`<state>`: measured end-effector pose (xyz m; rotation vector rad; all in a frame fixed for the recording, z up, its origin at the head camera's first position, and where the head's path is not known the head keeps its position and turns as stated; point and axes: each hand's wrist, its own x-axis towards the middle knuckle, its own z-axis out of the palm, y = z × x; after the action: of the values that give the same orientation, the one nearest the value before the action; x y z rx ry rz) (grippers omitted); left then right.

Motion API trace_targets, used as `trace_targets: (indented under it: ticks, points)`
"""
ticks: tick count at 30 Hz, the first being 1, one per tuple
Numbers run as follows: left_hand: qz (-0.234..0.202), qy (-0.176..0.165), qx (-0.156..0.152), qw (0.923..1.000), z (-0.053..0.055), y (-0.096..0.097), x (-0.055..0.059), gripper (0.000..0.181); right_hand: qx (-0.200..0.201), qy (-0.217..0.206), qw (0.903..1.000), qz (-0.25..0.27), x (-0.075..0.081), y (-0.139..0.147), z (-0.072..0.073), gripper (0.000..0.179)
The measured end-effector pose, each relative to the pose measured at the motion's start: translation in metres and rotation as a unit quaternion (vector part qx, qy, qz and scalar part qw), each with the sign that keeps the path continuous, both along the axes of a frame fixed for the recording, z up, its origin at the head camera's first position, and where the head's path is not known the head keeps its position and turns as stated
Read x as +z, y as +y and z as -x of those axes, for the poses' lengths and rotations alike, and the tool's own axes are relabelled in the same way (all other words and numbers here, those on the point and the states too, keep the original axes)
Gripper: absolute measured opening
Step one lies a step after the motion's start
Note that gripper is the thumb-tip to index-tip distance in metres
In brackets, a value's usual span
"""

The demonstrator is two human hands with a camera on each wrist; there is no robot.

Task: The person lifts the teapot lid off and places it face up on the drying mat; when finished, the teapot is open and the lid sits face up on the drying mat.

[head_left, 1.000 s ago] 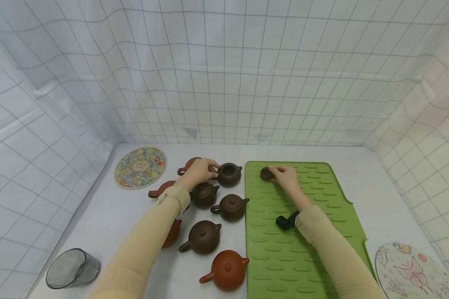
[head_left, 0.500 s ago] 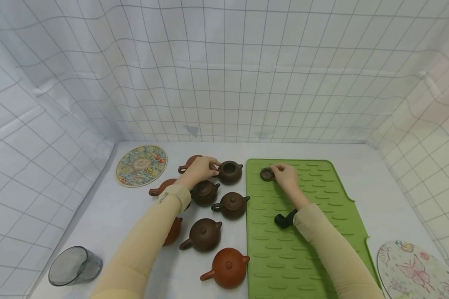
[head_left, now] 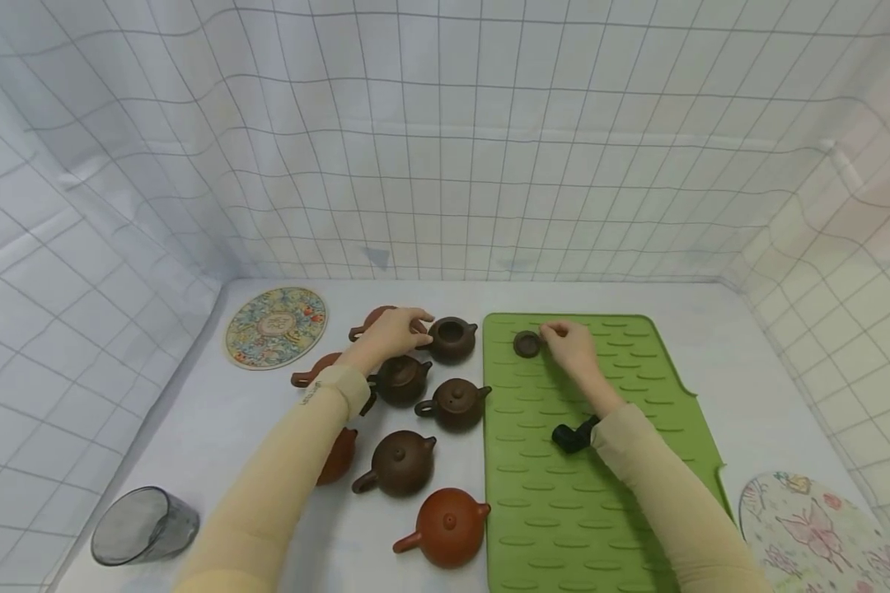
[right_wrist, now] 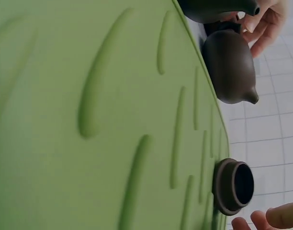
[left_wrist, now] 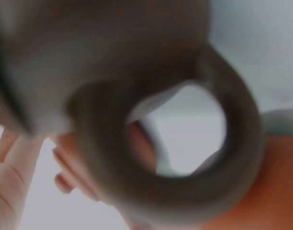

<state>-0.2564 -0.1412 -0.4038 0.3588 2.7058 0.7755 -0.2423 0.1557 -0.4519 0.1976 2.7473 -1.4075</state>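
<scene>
In the head view my left hand is at the handle of a dark brown lidless teapot, thumb and fingers around it; part of the handle is hidden. The teapot's round mouth faces up. Its spout points right, as the same teapot shows in the right wrist view. A small dark lid lies upside down on the green mat. My right hand is just right of that lid, its fingertips apart from the lid in the right wrist view. A blurred handle fills the left wrist view.
Dark teapots and an orange-red teapot stand left of the mat; reddish ones are partly hidden by my left arm. A patterned disc, a grey glass and a butterfly-print disc lie around. A gridded curtain hangs behind.
My right hand lowered the lid flat onto the mat and let go, the fingers drawing slightly right. My left hand stays at the teapot's handle.
</scene>
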Motion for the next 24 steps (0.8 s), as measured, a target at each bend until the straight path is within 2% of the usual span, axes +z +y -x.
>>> trace_targets:
  ticks: [6, 8, 11, 13, 16, 24]
  points:
    - [-0.049, 0.046, -0.025, 0.9974, -0.015, -0.01, 0.02, 0.045, 0.045, 0.013, 0.9989, -0.004, 0.019, -0.009, -0.014, 0.034]
    - [-0.061, 0.059, -0.043, 0.9955, -0.024, -0.012, 0.026, 0.043, 0.076, 0.02, 0.9969, 0.002, 0.027, -0.016, -0.022, 0.033]
    - [-0.073, 0.052, -0.072, 0.9933, -0.043, -0.013, 0.03, 0.041, 0.123, 0.025, 0.992, 0.013, 0.033, -0.028, -0.032, 0.031]
    - [-0.071, 0.043, -0.085, 0.993, -0.055, -0.014, 0.028, 0.04, 0.153, 0.032, 0.9877, 0.014, 0.035, -0.035, -0.036, 0.03]
    - [-0.065, 0.027, -0.091, 0.9933, -0.067, -0.014, 0.023, 0.038, 0.186, 0.027, 0.9819, 0.023, 0.035, -0.045, -0.042, 0.029]
    - [-0.062, 0.01, -0.096, 0.9934, -0.081, -0.011, 0.007, 0.042, 0.249, 0.004, 0.9675, 0.044, 0.033, -0.065, -0.054, 0.027]
